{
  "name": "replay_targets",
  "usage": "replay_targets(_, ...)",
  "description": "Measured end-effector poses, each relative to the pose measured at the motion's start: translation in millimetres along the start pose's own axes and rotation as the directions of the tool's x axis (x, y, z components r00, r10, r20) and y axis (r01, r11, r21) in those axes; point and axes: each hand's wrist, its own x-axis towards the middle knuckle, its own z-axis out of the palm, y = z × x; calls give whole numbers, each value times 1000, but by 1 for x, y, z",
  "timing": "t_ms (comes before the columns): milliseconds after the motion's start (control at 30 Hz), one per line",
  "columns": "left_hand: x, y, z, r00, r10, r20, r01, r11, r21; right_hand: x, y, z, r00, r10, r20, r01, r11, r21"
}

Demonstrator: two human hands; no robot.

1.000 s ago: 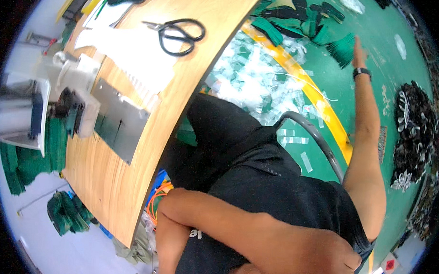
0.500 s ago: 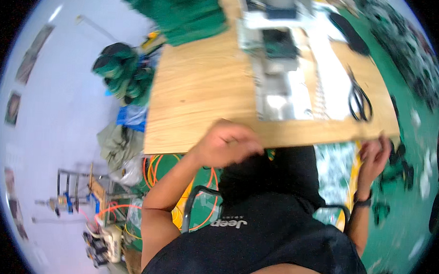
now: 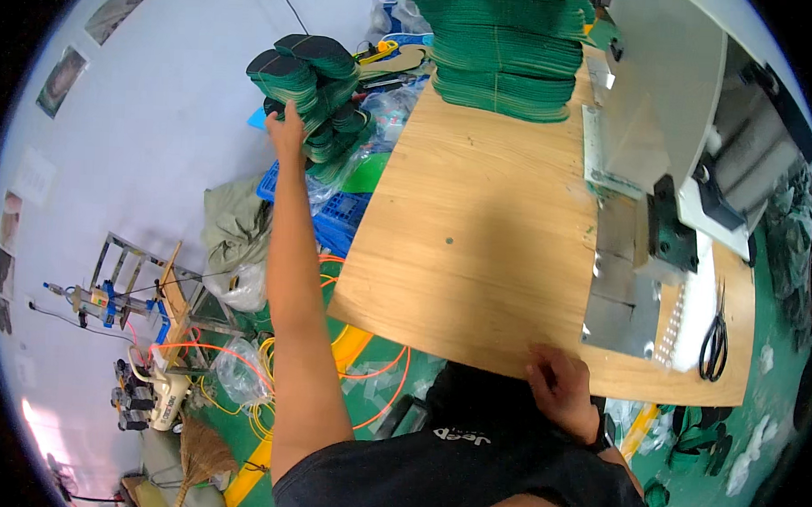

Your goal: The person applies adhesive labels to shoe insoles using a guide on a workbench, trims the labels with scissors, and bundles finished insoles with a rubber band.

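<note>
Stack of green insole-shaped pieces [image 3: 315,80] piled left of the wooden table [image 3: 487,238], off its edge. Left hand [image 3: 288,129] stretched far out, fingers closing on the stack's near side. Right hand [image 3: 558,388] resting curled on the table's front edge, holding nothing. Black scissors [image 3: 714,340] lying by the grey machine [image 3: 669,146].

Black scissors [image 3: 713,337] lie near a grey machine [image 3: 687,147]; a broom [image 3: 200,462] below.
</note>
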Motion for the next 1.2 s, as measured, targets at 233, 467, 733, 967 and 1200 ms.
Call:
replay_targets(233,-11,51,63,910,-412,56,409,863,-295,4,-1,9,993,87,-73,-92,994,-59)
replay_targets(467,16,69,83,823,-551,-139,477,803,-357,9,0,9,999,2,-33,-6,994,-106)
replay_targets(733,43,39,59,955,-293,-34,220,786,-578,1,0,7,1000,8,8,-7,995,-104)
replay_targets(967,28,14,55,946,-319,53,288,758,-585,2,2,8,1000,2,-5,-3,993,-115)
replay_targets(1200,-5,44,60,879,-456,-141,323,785,-528,3,1,9,1000,23,8,-21,991,-135)
